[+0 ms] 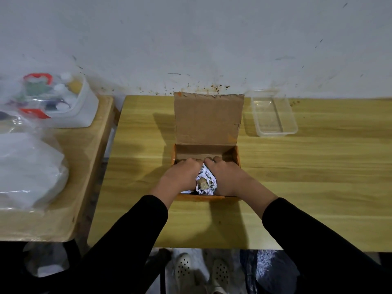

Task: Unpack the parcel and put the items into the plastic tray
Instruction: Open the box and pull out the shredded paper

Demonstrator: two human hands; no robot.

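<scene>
An orange cardboard parcel box (237, 154) stands open in the middle of the wooden table, its brown lid (207, 117) folded up toward the wall. Inside lies a crumpled wad of white paper with dark print (205, 183). My left hand (180, 176) and my right hand (224, 177) are both down in the box, fingers curled round the wad from either side. What lies under the paper is hidden. A clear plastic tray (273, 113) sits empty at the back right, beside the lid.
A second small table on the left carries a white tub of bottles and coloured items (63, 100) and bulky clear plastic bags (27, 170). A gap separates the two tables. The wall runs just behind the box and tray.
</scene>
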